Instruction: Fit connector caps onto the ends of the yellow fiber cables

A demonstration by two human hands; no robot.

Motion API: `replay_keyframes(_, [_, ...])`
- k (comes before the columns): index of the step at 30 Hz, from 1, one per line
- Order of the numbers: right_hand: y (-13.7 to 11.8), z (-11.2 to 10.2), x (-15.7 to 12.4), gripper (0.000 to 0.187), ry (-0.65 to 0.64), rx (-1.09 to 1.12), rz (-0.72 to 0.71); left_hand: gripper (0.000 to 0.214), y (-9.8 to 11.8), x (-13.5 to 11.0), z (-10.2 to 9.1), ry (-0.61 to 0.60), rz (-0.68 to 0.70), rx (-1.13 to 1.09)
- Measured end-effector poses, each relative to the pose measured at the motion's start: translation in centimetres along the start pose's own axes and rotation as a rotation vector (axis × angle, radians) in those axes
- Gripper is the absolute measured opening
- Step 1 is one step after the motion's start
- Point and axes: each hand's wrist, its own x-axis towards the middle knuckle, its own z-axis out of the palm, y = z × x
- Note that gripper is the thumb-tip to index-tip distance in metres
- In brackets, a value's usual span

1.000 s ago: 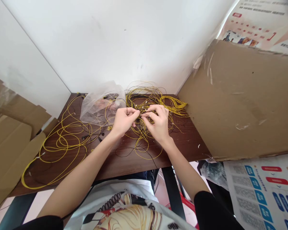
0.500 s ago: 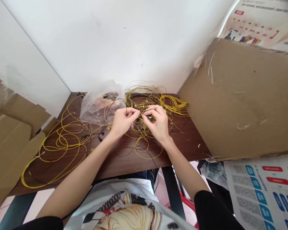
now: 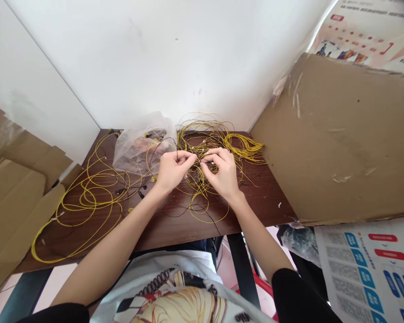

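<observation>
left hand: thumb and forefinger pinching, apparently on a fine wire end. right hand: fingers curled beside it; grip cannot be told. location: over tangled yellow cables, far middle of the tabletop, right of a clear plastic bag. advised: pinch close to the tip, steady both wrists, ease loops aside without tugging.
</observation>
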Motion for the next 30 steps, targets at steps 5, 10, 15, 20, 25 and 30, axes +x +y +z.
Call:
replay_keyframes(5, [0.3,0.2,0.1,0.005,-0.068,-0.003,0.002,0.021,-0.1,0.1,-0.2,-0.040,-0.012,0.002])
replay_keyframes(10, [0.2,0.2,0.0,0.009,-0.114,-0.020,-0.005,0.020,-0.7,0.2,-0.8,-0.045,0.091,0.000])
replay_keyframes(15, [0.1,0.3,-0.1,0.012,-0.136,-0.037,-0.007,0.040,-0.8,0.3,-1.2,-0.053,0.179,0.130])
replay_keyframes(20, [0.1,0.4,-0.2,0.013,-0.144,-0.066,-0.015,0.037,-0.4,0.2,-1.4,-0.060,0.159,0.190])
replay_keyframes(25, [0.0,0.4,-0.2,0.011,-0.136,-0.062,-0.013,0.032,0.0,0.0,-1.4,-0.056,0.159,0.219])
replay_keyframes(30, [-0.1,0.5,-0.1,0.010,-0.117,-0.049,0.014,0.031,0.3,-0.2,-1.3,-0.074,0.204,0.249])
